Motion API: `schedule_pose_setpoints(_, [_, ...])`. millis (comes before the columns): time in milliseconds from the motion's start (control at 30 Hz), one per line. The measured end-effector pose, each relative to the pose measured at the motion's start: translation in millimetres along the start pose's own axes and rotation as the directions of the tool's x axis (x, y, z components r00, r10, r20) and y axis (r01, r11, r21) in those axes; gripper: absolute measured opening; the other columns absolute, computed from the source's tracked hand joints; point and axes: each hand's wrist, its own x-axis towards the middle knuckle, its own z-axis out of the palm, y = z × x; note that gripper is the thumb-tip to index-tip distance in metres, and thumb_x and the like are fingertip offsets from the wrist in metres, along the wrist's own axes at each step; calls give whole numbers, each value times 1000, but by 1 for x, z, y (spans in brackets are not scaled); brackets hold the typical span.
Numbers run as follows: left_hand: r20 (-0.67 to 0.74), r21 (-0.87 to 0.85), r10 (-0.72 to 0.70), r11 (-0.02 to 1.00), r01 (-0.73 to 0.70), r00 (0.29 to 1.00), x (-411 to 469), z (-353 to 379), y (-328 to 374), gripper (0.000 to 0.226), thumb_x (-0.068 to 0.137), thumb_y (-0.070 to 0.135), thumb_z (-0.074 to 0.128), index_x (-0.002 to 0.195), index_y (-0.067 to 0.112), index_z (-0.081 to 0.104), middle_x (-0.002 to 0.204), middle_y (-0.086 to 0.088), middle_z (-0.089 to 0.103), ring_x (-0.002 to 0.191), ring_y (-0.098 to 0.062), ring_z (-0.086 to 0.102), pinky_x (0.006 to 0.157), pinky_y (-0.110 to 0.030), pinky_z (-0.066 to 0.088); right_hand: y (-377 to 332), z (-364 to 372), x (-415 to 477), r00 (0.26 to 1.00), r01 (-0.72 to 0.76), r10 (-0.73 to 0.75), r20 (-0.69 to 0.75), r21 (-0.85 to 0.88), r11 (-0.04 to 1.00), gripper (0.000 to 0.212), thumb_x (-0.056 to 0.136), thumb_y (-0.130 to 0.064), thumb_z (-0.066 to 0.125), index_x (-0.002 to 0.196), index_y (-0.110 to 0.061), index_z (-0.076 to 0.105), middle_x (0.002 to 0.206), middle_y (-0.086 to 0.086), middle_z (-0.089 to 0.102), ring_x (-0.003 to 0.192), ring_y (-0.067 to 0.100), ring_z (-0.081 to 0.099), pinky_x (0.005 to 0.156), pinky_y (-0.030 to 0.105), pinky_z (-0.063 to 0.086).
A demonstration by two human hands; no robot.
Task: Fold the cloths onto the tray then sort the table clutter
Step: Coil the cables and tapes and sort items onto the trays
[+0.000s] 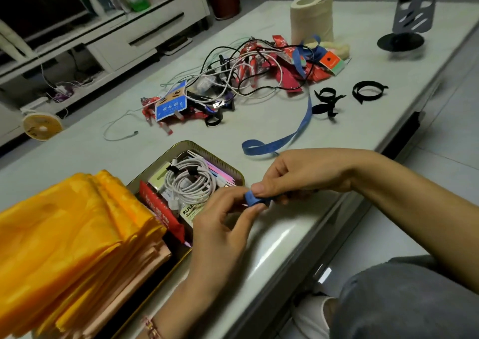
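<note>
A blue measuring tape (304, 120) trails from the clutter pile across the table to my hands, where its end is wound into a small roll (252, 198). My left hand (223, 224) and my right hand (293, 175) both pinch that roll near the table's front edge. Folded yellow and peach cloths (70, 235) lie stacked on the left part of a gold metal tray (234, 171). In the tray's right part lie a coiled white cable (189, 183), a red packet and some cards.
A tangle of black and white cables with red packets (241, 74) fills the table's middle. Black velcro straps (328, 102) lie to its right. A paper roll (312, 18) and a black stand (408, 24) are at the back. A TV cabinet stands on the floor at left.
</note>
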Motion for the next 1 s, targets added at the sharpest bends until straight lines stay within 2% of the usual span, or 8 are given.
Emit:
schedule_pose_setpoints(133, [17, 114, 44, 992, -45, 999, -5, 1, -5, 19, 83, 23, 55, 91, 12, 67, 90, 9, 60, 86, 1, 55, 75, -15, 45, 0, 7, 4, 996, -18, 10, -87, -96, 995, 49, 61, -65, 62, 65, -17, 68, 49, -10, 51, 47, 2, 41, 54, 20, 31])
schedule_pose_setpoints(300, [32, 115, 120, 986, -123, 992, -10, 1, -9, 17, 84, 21, 58, 95, 12, 67, 93, 9, 58, 90, 0, 54, 79, -13, 42, 13, 12, 0, 988, 14, -20, -155, -38, 999, 54, 54, -62, 67, 69, -10, 70, 56, -4, 56, 54, 6, 45, 57, 21, 33])
schedule_pose_setpoints(400, [-38, -65, 34, 997, -37, 999, -11, 2, -5, 22, 81, 25, 62, 102, 18, 66, 100, 8, 62, 98, -5, 58, 85, -15, 42, 15, 15, -2, 992, 130, -129, -16, 157, 979, 49, 67, -48, 69, 77, 0, 68, 61, 1, 55, 51, 6, 44, 52, 16, 34])
schedule_pose_setpoints(500, [-72, -335, -151, 935, 119, 986, -13, 2, 2, 20, 77, 27, 64, 96, 26, 71, 99, 10, 68, 97, -9, 63, 84, -15, 45, 16, 16, 0, 971, 154, -216, 100, 426, 891, 17, 81, -26, 63, 70, -14, 69, 67, -1, 60, 51, 4, 48, 50, 12, 40])
schedule_pose_setpoints(600, [-93, -394, -179, 910, 129, 979, -13, 0, 4, 23, 77, 27, 61, 95, 38, 71, 96, 15, 69, 92, -2, 64, 81, -12, 46, 18, 19, 3, 958, 129, -241, 152, 523, 842, 19, 85, -23, 58, 74, -22, 73, 72, -2, 62, 55, 4, 51, 53, 13, 43])
schedule_pose_setpoints(667, [-110, -354, -175, 927, 126, 978, -12, -1, 2, 23, 78, 28, 60, 93, 43, 69, 93, 17, 69, 90, 0, 63, 79, -10, 44, 15, 21, 2, 973, 112, -191, 132, 455, 884, 18, 84, -32, 62, 74, -22, 73, 70, -2, 63, 53, 5, 50, 52, 14, 43])
schedule_pose_setpoints(800, [-154, -156, -120, 983, 96, 981, -14, 1, 0, 19, 81, 29, 59, 93, 40, 67, 91, 15, 66, 88, -1, 60, 79, -11, 43, 9, 17, -3, 994, 101, -98, -38, 108, 989, 46, 69, -56, 53, 80, -14, 70, 61, -6, 65, 49, 6, 51, 53, 13, 41])
schedule_pose_setpoints(1000, [-81, 188, 84, 980, -67, 993, -19, -1, -5, 17, 85, 20, 56, 96, 12, 66, 94, 8, 60, 91, 2, 54, 80, -11, 42, 7, 23, 3, 979, 136, -141, -149, -39, 990, 56, 64, -64, 55, 69, -11, 69, 52, -8, 51, 50, 5, 40, 50, 17, 29])
